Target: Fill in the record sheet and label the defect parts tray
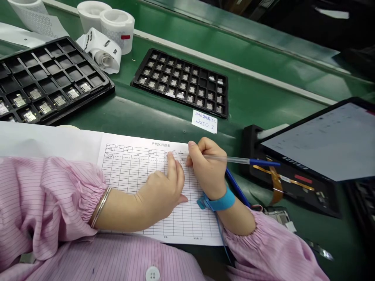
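A printed form [129,171] with a ruled table lies on the green bench in front of me. My right hand [209,168] is closed around a pen [240,160] with a clear barrel and a blue end. Its tip is hidden by my fingers near the upper right of the form. On the sheet's middle rests my left hand [164,187], holding nothing, with its index finger stretched toward the header rows and its thumb apart. A blue wrist strap [218,201] circles my right wrist, its cord running down over the paper.
Two black trays, one at left [58,101] and one at centre back [181,84], hold small metal parts. Label rolls [117,27] stand behind. A handwritten note [204,121] lies above the form. A tilted screen [322,136] and a black fixture [293,191] occupy the right.
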A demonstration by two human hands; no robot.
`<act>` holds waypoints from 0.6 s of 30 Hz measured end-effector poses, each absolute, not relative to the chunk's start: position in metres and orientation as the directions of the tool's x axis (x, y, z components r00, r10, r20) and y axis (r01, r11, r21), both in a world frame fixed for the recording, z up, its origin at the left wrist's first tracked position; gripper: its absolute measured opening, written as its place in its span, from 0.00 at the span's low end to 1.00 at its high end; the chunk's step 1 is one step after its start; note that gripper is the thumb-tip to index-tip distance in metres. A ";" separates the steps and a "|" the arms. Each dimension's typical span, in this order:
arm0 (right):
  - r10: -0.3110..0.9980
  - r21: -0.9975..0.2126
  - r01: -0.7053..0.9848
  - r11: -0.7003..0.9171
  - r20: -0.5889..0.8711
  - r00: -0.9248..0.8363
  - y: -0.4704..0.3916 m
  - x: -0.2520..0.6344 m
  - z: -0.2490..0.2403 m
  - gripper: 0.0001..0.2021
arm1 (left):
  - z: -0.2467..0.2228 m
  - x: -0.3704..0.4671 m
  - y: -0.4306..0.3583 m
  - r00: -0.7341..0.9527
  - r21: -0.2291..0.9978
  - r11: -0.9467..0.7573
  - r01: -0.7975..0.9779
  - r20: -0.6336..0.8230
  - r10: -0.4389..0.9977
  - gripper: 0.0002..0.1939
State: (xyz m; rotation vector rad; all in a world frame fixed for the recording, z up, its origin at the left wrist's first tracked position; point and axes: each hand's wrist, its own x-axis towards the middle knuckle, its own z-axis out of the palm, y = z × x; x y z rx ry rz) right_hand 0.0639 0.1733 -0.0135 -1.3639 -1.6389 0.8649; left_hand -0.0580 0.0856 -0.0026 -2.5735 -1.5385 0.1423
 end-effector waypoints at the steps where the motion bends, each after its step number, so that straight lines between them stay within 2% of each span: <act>1: 0.984 -0.889 0.421 0.179 0.159 -0.082 0.173 0.064 -0.014 0.19 | -0.003 -0.058 0.085 0.474 -0.169 -0.468 0.867 -0.007 0.880 0.38; 18: 0.984 -0.885 0.431 0.179 0.159 -0.083 0.173 0.063 -0.013 0.20 | -0.003 -0.058 0.087 0.471 -0.159 -0.466 0.870 -0.004 0.882 0.38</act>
